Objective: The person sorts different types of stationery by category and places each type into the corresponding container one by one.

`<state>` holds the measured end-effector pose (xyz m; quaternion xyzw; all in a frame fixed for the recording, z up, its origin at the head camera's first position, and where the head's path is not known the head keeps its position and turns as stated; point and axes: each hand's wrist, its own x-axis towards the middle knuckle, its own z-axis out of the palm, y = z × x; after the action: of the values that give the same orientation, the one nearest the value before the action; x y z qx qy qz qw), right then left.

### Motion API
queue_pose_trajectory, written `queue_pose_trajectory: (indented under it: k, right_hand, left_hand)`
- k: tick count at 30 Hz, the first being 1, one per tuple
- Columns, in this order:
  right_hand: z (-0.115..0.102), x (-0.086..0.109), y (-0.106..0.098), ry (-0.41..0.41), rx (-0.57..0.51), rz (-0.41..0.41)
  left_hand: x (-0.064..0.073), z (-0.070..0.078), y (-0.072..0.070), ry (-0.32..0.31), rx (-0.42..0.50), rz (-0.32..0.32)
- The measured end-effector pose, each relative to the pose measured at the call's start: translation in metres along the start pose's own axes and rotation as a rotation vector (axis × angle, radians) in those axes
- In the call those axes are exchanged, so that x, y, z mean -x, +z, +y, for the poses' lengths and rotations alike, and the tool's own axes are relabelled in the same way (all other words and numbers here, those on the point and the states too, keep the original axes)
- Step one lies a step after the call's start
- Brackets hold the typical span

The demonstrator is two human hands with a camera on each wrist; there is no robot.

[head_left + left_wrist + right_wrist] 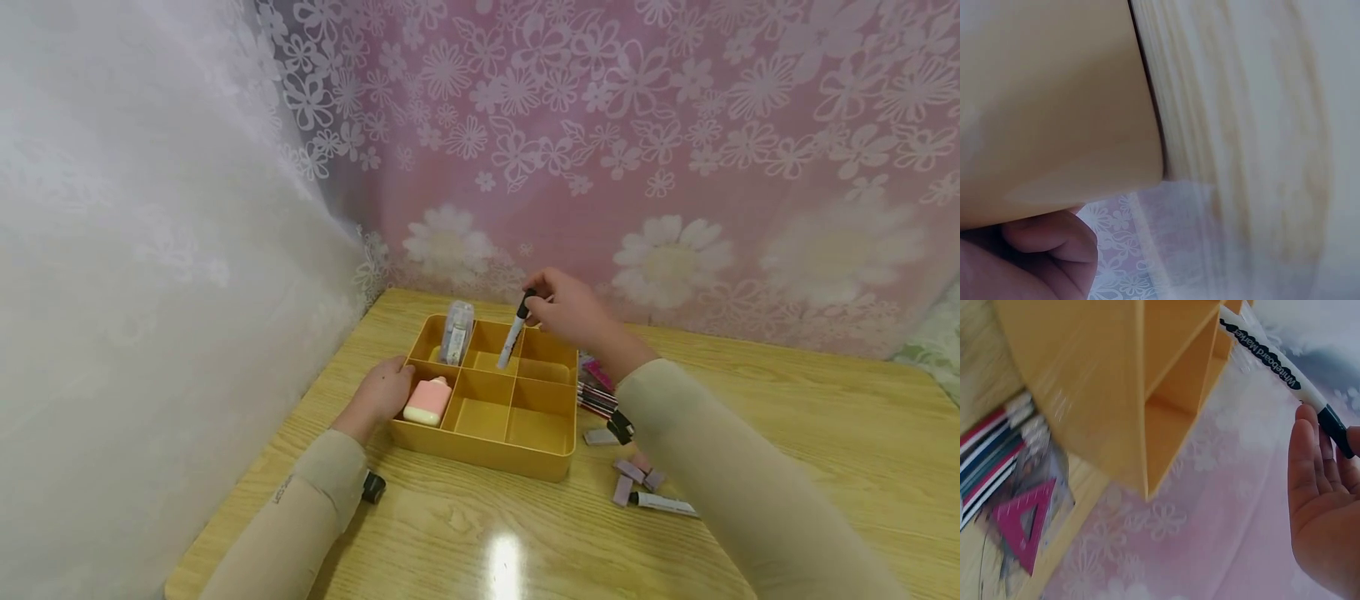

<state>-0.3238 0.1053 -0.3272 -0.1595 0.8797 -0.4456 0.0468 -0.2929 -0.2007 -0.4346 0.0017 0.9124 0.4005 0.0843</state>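
Observation:
My right hand [564, 310] pinches a whiteboard marker [512, 337] by its black cap. The marker tilts, white end down, over the back middle compartment of a yellow divided organizer box [480, 450]. The lettering on its barrel shows in the right wrist view. At the box's left side, my left hand [384, 389] grips the wall, its curled fingers [1054, 240] partly hidden behind the box in the left wrist view. A clear plastic item [456, 335] stands in the back left compartment. In the front left one lies a pink and cream bottle-shaped item [429, 402].
Right of the box lie striped pencils [597, 400], a magenta set square [1024, 522], several small purple-grey blocks [624, 490] and another marker [666, 503]. A black-capped thing [373, 487] shows beside the left sleeve. A floral curtain [525, 167] hangs behind the wooden table [450, 533].

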Motion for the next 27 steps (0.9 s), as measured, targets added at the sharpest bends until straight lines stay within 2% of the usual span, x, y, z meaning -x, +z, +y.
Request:
queue_pose_trajectory:
  k: [5,12,17,21,27]
  right_hand:
    - [-0.002,-0.015,0.024,0.003,0.114,-0.047]
    - [-0.004,-0.027,0.046,0.054,0.101,-0.052]
    - [-0.007,-0.032,0.054,0.078,0.173,-0.043]
    - [-0.008,-0.034,0.057,0.084,0.235,-0.075]
    - [-0.011,-0.034,0.06,0.097,0.244,-0.14]
  left_hand:
    - [0.001,-0.001,0.0,-0.003,0.001,0.004]
    - [0.001,-0.002,0.001,0.011,-0.006,0.011]
    - [0.001,-0.001,0.0,0.014,-0.002,0.01]
    - [-0.001,-0.002,0.0,0.021,-0.008,0.006]
    - [-0.002,-0.002,0.0,0.028,-0.007,0.008]
